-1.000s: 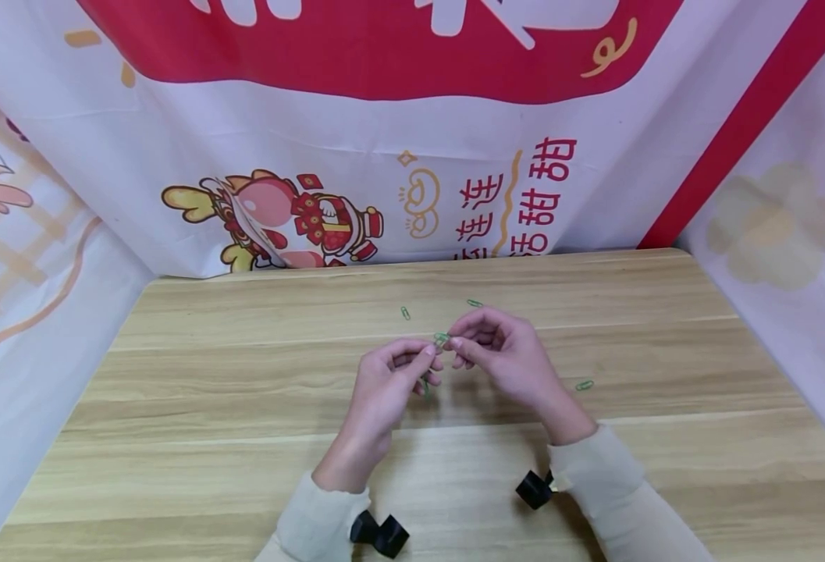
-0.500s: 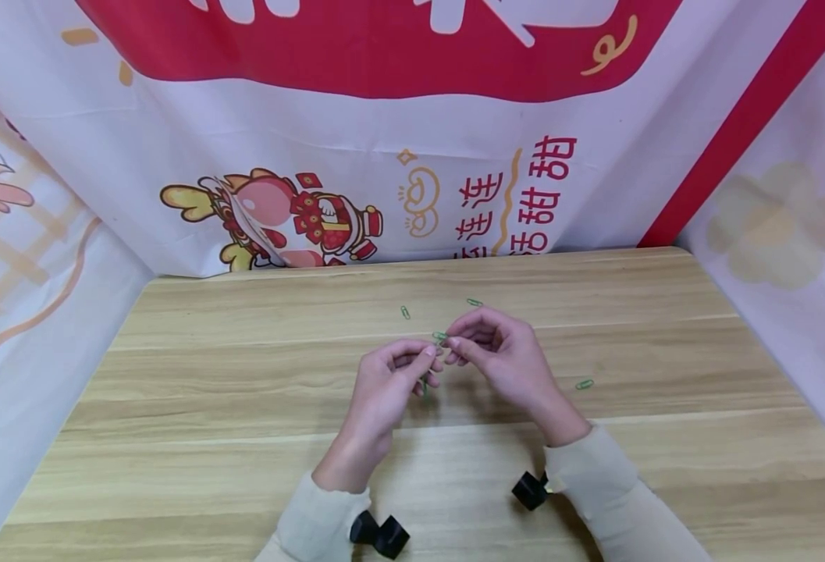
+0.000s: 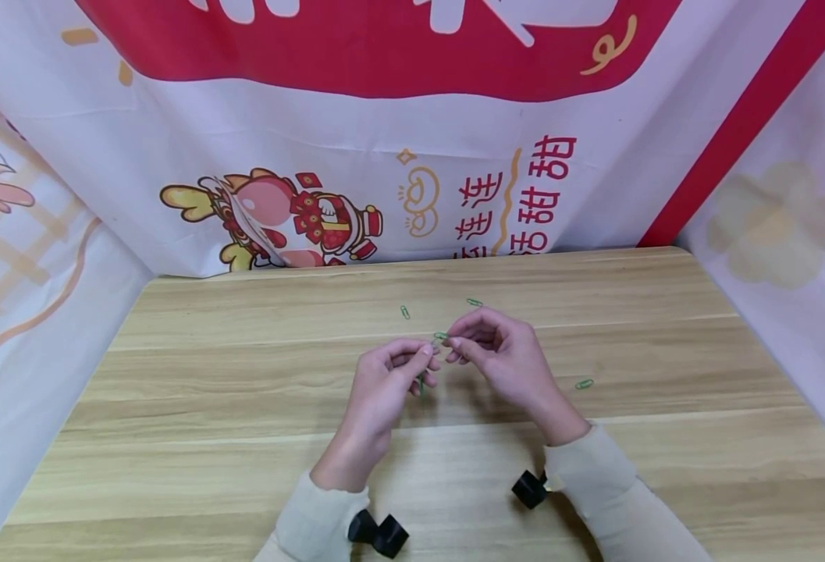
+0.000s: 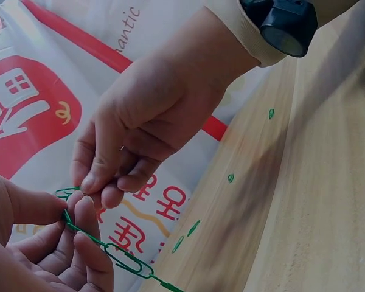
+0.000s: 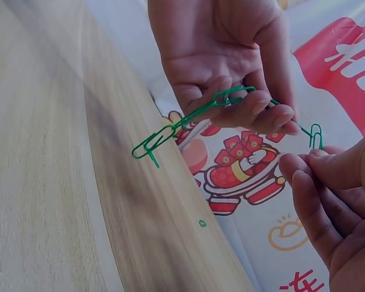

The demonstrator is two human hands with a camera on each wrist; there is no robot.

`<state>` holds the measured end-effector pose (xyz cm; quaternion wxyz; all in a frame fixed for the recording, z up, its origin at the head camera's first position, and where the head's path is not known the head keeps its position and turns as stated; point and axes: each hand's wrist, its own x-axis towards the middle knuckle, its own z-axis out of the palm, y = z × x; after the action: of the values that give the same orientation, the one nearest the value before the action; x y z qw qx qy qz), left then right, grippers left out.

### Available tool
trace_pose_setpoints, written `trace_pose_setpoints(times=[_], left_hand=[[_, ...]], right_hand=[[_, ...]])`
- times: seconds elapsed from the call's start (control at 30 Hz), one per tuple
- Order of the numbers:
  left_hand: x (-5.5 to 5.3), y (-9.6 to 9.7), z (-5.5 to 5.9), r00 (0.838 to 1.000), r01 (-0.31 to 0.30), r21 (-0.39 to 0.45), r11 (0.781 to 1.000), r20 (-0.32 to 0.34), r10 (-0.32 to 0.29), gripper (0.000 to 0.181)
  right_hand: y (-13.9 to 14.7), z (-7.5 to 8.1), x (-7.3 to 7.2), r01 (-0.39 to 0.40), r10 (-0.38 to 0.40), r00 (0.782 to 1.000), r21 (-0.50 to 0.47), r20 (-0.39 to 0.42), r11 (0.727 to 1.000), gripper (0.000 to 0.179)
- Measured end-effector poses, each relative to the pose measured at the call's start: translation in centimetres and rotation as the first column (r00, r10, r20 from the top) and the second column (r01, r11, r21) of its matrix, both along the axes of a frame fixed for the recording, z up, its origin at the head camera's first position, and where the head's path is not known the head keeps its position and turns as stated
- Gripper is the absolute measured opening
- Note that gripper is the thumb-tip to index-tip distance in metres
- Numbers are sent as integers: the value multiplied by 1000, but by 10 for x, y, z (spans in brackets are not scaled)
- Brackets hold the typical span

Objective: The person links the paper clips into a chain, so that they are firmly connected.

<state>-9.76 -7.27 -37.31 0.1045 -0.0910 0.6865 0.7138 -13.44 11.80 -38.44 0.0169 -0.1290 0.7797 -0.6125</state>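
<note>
My left hand (image 3: 384, 382) pinches the end of a chain of linked green paper clips (image 4: 129, 258) between thumb and index finger. The rest of the chain (image 5: 198, 114) hangs past the other fingers, as the right wrist view shows. Close on its right, my right hand (image 3: 506, 351) pinches one green paper clip (image 5: 317, 137) by its lower end, thumb against index finger. This clip meets the tip of the chain's end clip in the right wrist view. Both hands are raised over the wooden table, fingertips almost together.
Loose green paper clips lie on the wooden table (image 3: 243, 390): one paper clip (image 3: 405, 312) beyond the left hand, another paper clip (image 3: 474, 302) beyond the right hand, and a third paper clip (image 3: 584, 384) off to the right. A printed cloth (image 3: 356, 125) stands behind the table.
Over the last second, the right hand shifts slightly left with its paper clip. The left hand, with the chain, draws back slightly left. Both grips stay the same.
</note>
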Motion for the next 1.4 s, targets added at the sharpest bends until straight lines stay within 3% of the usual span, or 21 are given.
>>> trace_pose_setpoints(times=[0.3,0.57,0.77,1.03,1.27,1.4], left_hand=[[-1,0,1,999,-29,26,999,-13,29,19],[0,0,-1,1000,0,2,1000,-7,0,18],[1,0,-3,998,62,-28,998,18,-62,19],[2,2,-6,992,120,-73,990,-27,-122,25],[3,4,-5,991,110,-109,988,-63,-117,19],[4,4,-3,992,96,-108,990,-73,-104,16]], right_hand=[[7,2,-3,1,-2,1000,63,16,998,11],[16,7,-5,-24,19,999,131,37,991,12],[22,13,-5,-26,25,1000,148,11,989,13],[23,18,-3,-44,46,999,163,-8,986,13],[18,19,0,-69,76,997,192,-30,979,12],[26,22,-2,-45,56,997,207,-49,977,12]])
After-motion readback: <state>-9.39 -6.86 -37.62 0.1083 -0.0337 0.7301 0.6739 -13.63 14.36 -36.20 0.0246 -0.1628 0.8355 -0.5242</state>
